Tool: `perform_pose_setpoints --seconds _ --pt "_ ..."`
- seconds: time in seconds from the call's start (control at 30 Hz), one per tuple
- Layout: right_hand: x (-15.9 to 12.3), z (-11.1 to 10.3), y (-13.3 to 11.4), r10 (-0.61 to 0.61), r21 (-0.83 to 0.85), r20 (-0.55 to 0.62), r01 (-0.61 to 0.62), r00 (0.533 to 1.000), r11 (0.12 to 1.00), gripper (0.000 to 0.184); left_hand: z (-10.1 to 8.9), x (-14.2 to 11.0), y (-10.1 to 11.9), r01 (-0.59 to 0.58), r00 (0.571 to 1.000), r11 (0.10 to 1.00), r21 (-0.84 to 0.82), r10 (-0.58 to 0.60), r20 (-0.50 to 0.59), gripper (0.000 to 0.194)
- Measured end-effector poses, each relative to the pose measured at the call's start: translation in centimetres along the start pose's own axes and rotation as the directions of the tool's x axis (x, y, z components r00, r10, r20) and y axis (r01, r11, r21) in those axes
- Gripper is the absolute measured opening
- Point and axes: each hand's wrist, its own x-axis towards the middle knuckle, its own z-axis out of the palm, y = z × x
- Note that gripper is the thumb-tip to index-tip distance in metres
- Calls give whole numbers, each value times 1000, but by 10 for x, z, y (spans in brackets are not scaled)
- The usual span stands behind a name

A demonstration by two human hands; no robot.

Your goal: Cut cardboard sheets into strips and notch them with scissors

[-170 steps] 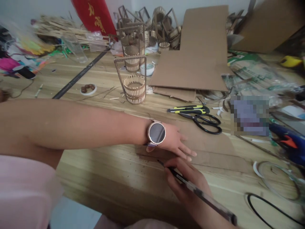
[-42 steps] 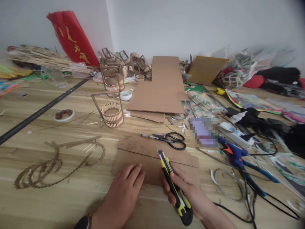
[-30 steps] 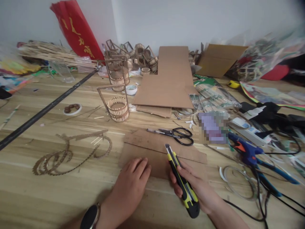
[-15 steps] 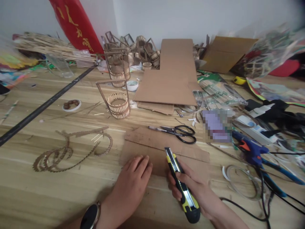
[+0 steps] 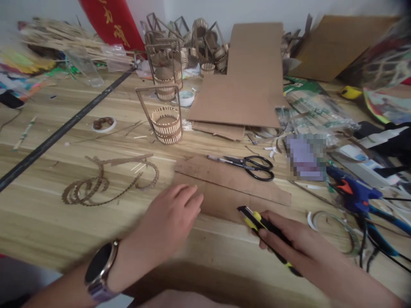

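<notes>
My right hand (image 5: 289, 239) is wrapped round a yellow and black utility knife (image 5: 257, 221), its tip pointing up and left near the front edge of a flat cardboard piece (image 5: 218, 199). My left hand (image 5: 173, 214), with a watch (image 5: 101, 263) on the wrist, is held palm down at the cardboard's left side with fingers loosely stretched. Whether those fingertips touch the cardboard I cannot tell. Black-handled scissors (image 5: 257, 166) and a slim pen-like stick (image 5: 216, 158) lie at the cardboard's back edge. Left of my hand are curled, notched cardboard strips (image 5: 85, 188).
A small stick basket (image 5: 166, 126) with a tall handle stands behind the cardboard, with more baskets (image 5: 201, 40) piled by the wall. Larger cardboard sheets (image 5: 244, 85) lie at the back. On the right are a blue glue gun (image 5: 353, 190), cables and a tape roll (image 5: 337, 229).
My right hand has moved right and turned the utility knife onto its edge, its tip now further left-facing. My left hand has drawn back towards the cardboard's left edge. The camera view has shifted.
</notes>
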Motion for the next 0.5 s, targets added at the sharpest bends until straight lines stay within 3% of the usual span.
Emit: perform_pose_setpoints --seconds 0.17,0.3,0.5 --pt "19 -4 1 -60 -320 68 78 996 944 29 18 33 -12 -73 997 997 -24 72 -36 28" --pt "36 4 -1 -36 -596 57 63 998 800 25 44 61 -12 -95 994 995 -19 94 -53 37" --pt "43 9 -16 -40 -732 47 61 998 679 16 78 69 -11 -119 992 993 -3 119 41 54"
